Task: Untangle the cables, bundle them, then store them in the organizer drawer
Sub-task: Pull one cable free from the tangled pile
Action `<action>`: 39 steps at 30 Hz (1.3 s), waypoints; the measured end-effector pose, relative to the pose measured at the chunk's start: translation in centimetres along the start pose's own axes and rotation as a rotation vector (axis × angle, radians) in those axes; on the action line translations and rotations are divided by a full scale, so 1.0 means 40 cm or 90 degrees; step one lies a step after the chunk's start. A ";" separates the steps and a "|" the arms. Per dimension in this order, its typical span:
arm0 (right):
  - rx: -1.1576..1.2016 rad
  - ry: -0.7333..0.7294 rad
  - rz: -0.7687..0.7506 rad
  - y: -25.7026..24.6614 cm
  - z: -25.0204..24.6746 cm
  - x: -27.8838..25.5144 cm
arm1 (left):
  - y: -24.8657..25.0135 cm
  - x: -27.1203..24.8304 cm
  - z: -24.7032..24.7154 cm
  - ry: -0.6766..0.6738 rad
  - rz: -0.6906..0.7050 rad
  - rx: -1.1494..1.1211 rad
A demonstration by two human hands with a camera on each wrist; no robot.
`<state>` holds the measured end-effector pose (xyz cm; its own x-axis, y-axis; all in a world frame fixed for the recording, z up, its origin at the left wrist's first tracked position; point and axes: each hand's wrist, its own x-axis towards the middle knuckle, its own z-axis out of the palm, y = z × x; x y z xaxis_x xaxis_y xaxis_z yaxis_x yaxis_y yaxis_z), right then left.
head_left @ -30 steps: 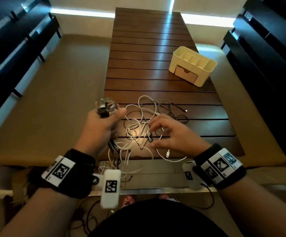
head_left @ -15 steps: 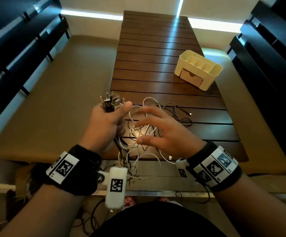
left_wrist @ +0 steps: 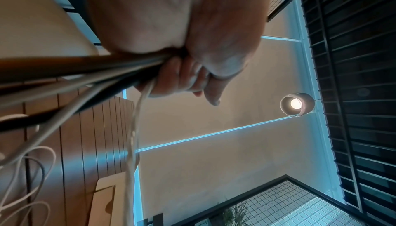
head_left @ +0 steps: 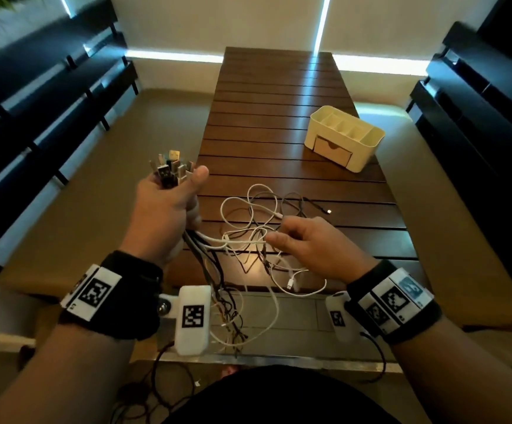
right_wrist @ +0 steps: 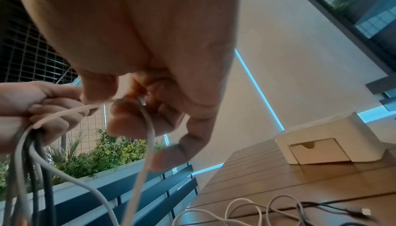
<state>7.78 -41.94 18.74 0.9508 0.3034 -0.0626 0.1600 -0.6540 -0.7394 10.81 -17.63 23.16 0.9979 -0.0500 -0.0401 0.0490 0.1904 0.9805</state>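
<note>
Since half a second ago your right hand has slid rightward, away from your left hand, and your view has tipped up so more of the far wall shows. Your left hand is raised off the near left corner of the table, fist curled tight round a bunch of cables, thumb up. The USB plugs stick up out of the top of the fist in a cluster, some black, some white, metal ends showing. Below the fist the cords hang as a mix of white and black strands, some dropping past the near edge of the table. Your right hand pinches one white strand between thumb and forefinger, the other fingers loosely curled; the strand runs taut across to your left fist. The rest of the cables lie in loose overlapping loops on the table near its near edge, with one small connector end lying out to the right. The cream organizer stands by the right edge, its drawer closed, well apart from the cables.
</note>
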 end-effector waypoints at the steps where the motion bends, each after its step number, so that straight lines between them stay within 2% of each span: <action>1: 0.025 0.002 -0.001 0.009 -0.005 -0.010 | 0.003 -0.006 0.008 0.003 0.004 -0.002; 4: 0.032 -0.032 0.007 0.037 -0.008 -0.039 | 0.008 -0.022 0.026 0.019 0.013 0.005; 9: -0.048 -0.142 0.039 0.097 -0.031 -0.088 | 0.038 -0.004 0.020 0.071 0.049 0.004; 13: 0.059 -0.099 0.071 0.138 -0.061 -0.111 | 0.040 0.011 0.016 0.107 0.060 0.031; 17: -0.015 -0.071 0.070 0.170 -0.073 -0.111 | 0.029 0.020 0.014 0.127 0.055 0.045; 19: -0.045 -0.079 0.118 0.163 -0.079 -0.112 | 0.028 0.028 0.005 0.141 0.047 0.032; 23: -0.281 -0.215 0.270 0.126 -0.082 -0.110 | 0.024 0.032 0.007 0.179 0.068 0.105; 25: -0.304 -0.233 0.306 0.121 -0.080 -0.109 | 0.033 0.033 0.007 0.210 0.079 0.132; 27: -0.310 -0.232 0.296 0.134 -0.074 -0.103 | 0.040 0.036 0.002 0.232 0.085 0.122; 31: -0.207 -0.128 0.225 0.173 -0.055 -0.081 | 0.029 0.037 0.015 0.226 0.063 0.072; 34: -0.151 -0.128 0.177 0.185 -0.043 -0.071 | 0.012 0.029 0.034 0.191 0.037 0.049; 39: -0.091 -0.181 0.163 0.203 -0.021 -0.064 | 0.017 0.004 0.071 0.135 0.024 0.015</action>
<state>6.86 -48.62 13.48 0.8567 0.2849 -0.4301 -0.0178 -0.8169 -0.5765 10.87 -20.29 24.35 0.9854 0.1651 -0.0413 0.0136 0.1655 0.9861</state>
